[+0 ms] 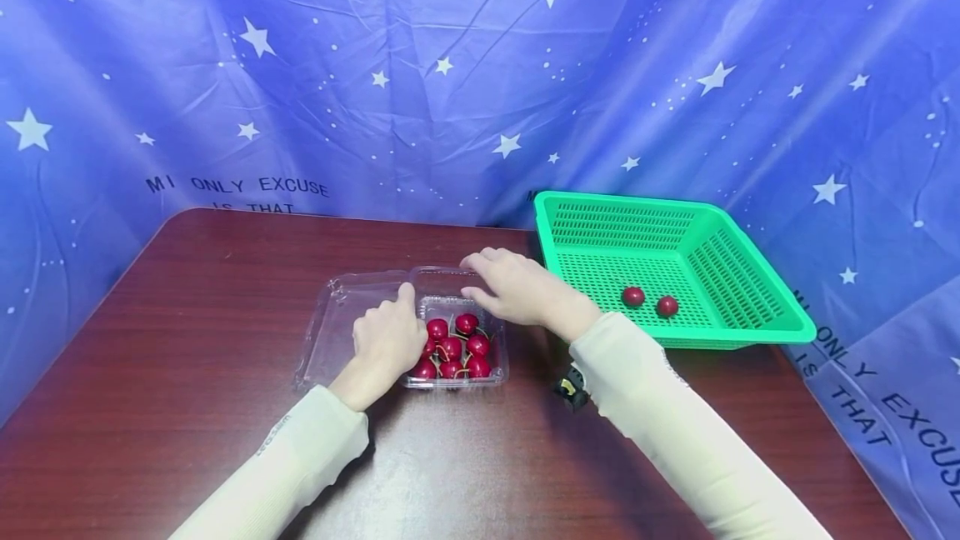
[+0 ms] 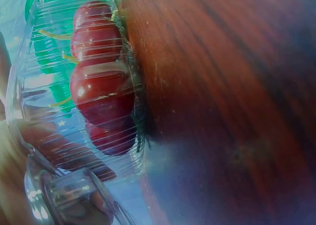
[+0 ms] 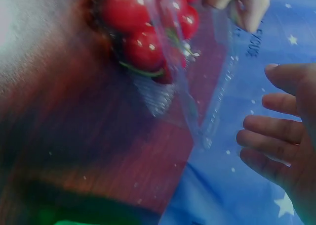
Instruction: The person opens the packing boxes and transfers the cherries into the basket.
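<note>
A clear plastic clamshell box (image 1: 455,382) stands on the table, its lid (image 1: 341,323) folded out to the left. Several red cherries (image 1: 450,348) with stems lie in it, seen through the ribbed wall in the left wrist view. My left hand (image 1: 386,342) grips the box at its left side, by the hinge; some of its fingers are hidden behind the plastic. Above the box's back right corner is my right hand (image 1: 517,286), holding nothing. In the right wrist view its fingers (image 3: 274,131) are spread and apart from the plastic.
To the right stands a green slotted basket (image 1: 757,307) with two cherries (image 1: 649,302) on its floor. A small black and yellow object (image 1: 572,388) shows beneath the right sleeve. Blue starry cloth (image 1: 450,107) hangs behind the brown table (image 1: 187,415).
</note>
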`<state>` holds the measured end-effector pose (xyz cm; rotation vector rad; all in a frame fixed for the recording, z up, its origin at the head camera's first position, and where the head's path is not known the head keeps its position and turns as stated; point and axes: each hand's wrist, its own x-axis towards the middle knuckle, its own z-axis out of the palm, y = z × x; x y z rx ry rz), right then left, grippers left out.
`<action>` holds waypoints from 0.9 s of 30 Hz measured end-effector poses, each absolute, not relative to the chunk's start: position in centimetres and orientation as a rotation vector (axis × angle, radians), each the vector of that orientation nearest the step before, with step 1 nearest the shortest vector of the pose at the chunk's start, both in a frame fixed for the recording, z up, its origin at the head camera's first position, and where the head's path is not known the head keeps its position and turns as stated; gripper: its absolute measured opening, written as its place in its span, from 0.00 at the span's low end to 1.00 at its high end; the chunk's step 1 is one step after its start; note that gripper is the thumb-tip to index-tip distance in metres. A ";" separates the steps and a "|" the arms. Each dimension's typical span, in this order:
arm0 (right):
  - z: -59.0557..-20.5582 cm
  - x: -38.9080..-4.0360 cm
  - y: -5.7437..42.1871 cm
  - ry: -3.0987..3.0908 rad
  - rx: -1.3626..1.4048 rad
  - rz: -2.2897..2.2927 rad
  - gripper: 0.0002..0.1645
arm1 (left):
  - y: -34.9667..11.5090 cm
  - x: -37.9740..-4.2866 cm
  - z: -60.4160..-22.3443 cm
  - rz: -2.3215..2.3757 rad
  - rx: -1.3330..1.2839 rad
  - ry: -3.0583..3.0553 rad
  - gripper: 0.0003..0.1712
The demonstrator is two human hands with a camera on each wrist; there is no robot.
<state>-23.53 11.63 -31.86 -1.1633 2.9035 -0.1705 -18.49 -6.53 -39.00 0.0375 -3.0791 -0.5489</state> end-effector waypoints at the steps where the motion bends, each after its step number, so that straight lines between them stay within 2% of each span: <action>1: -32.0 -23.4 11.5 2.898 -1.172 -0.159 0.26 | -6.5 -18.5 -39.0 -0.549 0.035 -3.081 0.17; 19: -34.9 -22.5 9.8 2.788 -1.302 -0.042 0.20 | -6.6 -18.6 -39.1 -0.540 0.060 -3.100 0.17; 27: -35.6 -21.8 9.4 2.746 -1.267 0.030 0.20 | -6.5 -18.6 -39.2 -0.549 0.058 -3.090 0.17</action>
